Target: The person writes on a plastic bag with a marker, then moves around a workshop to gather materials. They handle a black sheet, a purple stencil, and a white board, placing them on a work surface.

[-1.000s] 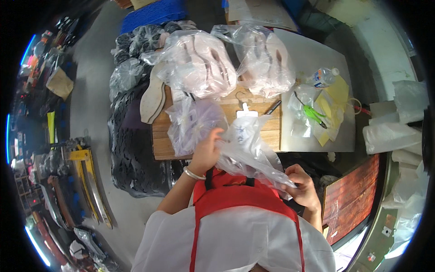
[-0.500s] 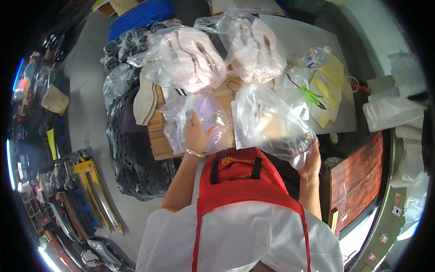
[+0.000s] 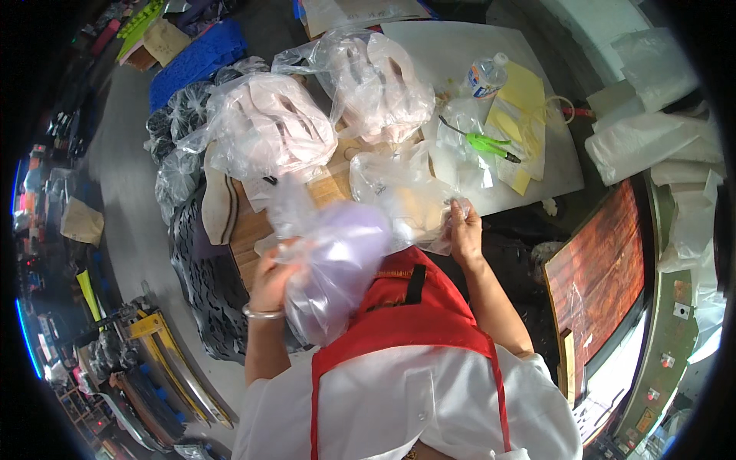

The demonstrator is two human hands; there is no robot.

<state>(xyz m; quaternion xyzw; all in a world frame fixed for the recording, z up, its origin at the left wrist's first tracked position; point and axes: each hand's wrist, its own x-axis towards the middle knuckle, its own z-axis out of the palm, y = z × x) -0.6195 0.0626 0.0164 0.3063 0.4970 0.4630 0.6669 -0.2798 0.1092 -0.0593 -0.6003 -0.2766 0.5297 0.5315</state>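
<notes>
My left hand [image 3: 276,280], with a bracelet at its wrist, grips a clear plastic bag of purple contents [image 3: 345,245]. The bag is tilted and lifted toward the front of my apron, and it is blurred. My right hand [image 3: 465,231] pinches the right edge of another clear plastic bag [image 3: 410,201]. Something beige lies inside that bag, its shape veiled by the film. Both bags are at the near side of a wooden board [image 3: 326,184] on the table.
Behind stand two large clear bags of pale pink foot-shaped pieces, the left bag [image 3: 268,126] and the right bag [image 3: 379,84]. Sole-shaped pieces [image 3: 218,203] lie at the left. Green-handled snips [image 3: 487,143], yellow sheets [image 3: 525,100] and a plastic bottle [image 3: 487,75] lie right.
My left hand has closed on the purple bag and lifted it off the board toward me. My right hand has moved left and up with the other bag's edge. The view has shifted.
</notes>
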